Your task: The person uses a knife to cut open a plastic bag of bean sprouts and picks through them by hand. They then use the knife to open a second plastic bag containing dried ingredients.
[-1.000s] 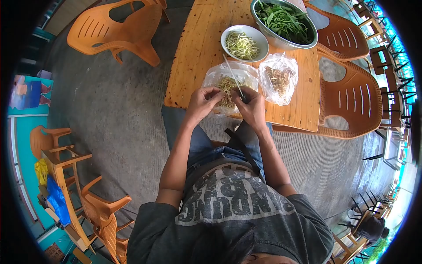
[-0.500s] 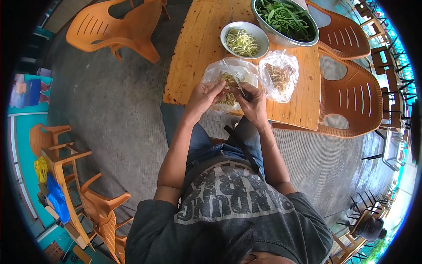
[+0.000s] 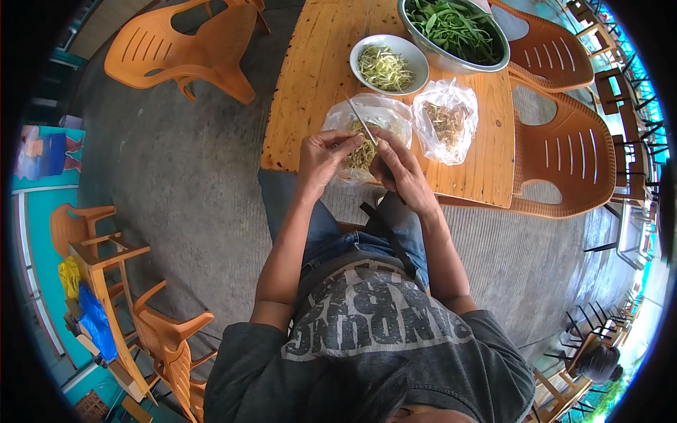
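My right hand (image 3: 403, 172) is closed around a knife, its thin blade (image 3: 362, 121) slanting up and left over an open plastic bag (image 3: 395, 116). Close to the blade, the fingertips of my left hand (image 3: 322, 159) are pinched together; what they hold is too small to make out. Bean sprouts (image 3: 361, 156) lie in the bag beneath both hands. Just beyond it stands a white bowl (image 3: 424, 71) with pale sprouts (image 3: 384, 68) in it. A second clear bag (image 3: 451, 153), right of my hands, contains brownish trimmings (image 3: 446, 121).
A metal bowl (image 3: 504, 60) of leafy greens (image 3: 455, 29) sits at the far right of the wooden table (image 3: 303, 77). Orange chairs (image 3: 564, 151) line the table's right side, and another orange chair (image 3: 159, 46) stands left. My legs are under the near edge.
The knife has swung up and left, showing more of its blade above my fingers. My right hand has turned with it, while my left stays pinched in nearly the same place.
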